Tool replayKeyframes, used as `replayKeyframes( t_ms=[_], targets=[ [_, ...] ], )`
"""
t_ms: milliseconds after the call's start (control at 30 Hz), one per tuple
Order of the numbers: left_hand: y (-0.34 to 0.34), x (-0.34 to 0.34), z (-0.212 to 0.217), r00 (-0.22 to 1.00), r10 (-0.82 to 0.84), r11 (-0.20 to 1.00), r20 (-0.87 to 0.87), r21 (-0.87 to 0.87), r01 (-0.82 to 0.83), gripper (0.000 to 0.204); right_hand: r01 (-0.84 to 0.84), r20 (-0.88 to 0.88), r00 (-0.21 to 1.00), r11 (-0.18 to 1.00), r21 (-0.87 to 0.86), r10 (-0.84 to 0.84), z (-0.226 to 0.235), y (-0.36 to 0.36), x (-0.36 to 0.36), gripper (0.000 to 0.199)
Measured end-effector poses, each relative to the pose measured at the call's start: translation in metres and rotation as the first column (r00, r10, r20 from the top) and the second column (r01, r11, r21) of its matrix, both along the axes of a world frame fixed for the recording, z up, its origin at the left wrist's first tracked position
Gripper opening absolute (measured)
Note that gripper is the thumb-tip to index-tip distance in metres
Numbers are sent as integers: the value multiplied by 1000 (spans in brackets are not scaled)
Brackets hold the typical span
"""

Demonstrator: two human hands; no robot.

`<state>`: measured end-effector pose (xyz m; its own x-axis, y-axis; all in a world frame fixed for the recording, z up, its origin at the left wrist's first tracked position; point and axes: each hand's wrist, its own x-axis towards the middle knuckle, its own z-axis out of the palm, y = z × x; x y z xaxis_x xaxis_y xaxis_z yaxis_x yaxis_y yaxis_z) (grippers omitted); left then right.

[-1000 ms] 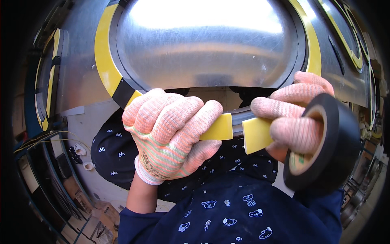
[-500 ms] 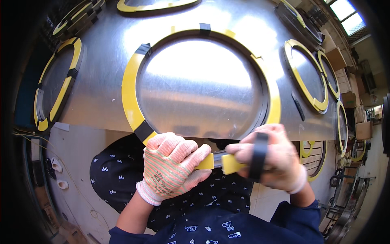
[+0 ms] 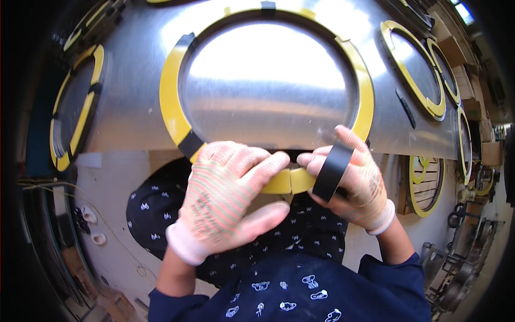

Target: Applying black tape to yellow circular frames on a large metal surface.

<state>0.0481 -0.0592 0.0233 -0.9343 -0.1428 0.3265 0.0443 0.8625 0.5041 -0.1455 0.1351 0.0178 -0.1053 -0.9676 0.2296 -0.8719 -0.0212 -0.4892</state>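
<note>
A large ring faced with yellow strips (image 3: 173,107) lies on the metal table, its near side jutting over the edge toward me. Black tape patches (image 3: 190,143) wrap it in places. My left hand (image 3: 220,188), in a striped glove, curls its fingers over the near left of the ring, with the thumb apart below. Two yellow strip ends meet at a thin seam between my hands. At the right of that seam, my gloved right hand (image 3: 357,180) holds a roll of black tape (image 3: 333,170), its fingertips at the ring. One right finger points up.
More yellow-faced rings lie at the left (image 3: 96,70) and right (image 3: 394,40) of the metal table (image 3: 131,121). A thin black tool (image 3: 406,108) lies right of the big ring. Another ring (image 3: 437,198) leans below the table's right side. Slippers (image 3: 94,228) rest on the floor at left.
The gap between the two yellow strip ends has narrowed to a seam. My right hand has moved left and up with the tape roll. My left thumb has swung away from the ring.
</note>
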Motion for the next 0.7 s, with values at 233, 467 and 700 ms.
replayKeyframes(
  t_ms=[233,467,700],
  targets=[
    [-88,-201,34,998,-66,832,-19,-553,44,60,-83,73,992,976,-203,99,-4,-8,-13,47],
    [-149,-299,9,940,-273,927,203,-205,313,32,-38,236,967,974,-225,92,-6,-3,-9,44],
    [-157,-296,-13,958,-285,952,40,-106,288,32,0,106,994,947,-322,36,-9,-5,-19,49]
  ],
)
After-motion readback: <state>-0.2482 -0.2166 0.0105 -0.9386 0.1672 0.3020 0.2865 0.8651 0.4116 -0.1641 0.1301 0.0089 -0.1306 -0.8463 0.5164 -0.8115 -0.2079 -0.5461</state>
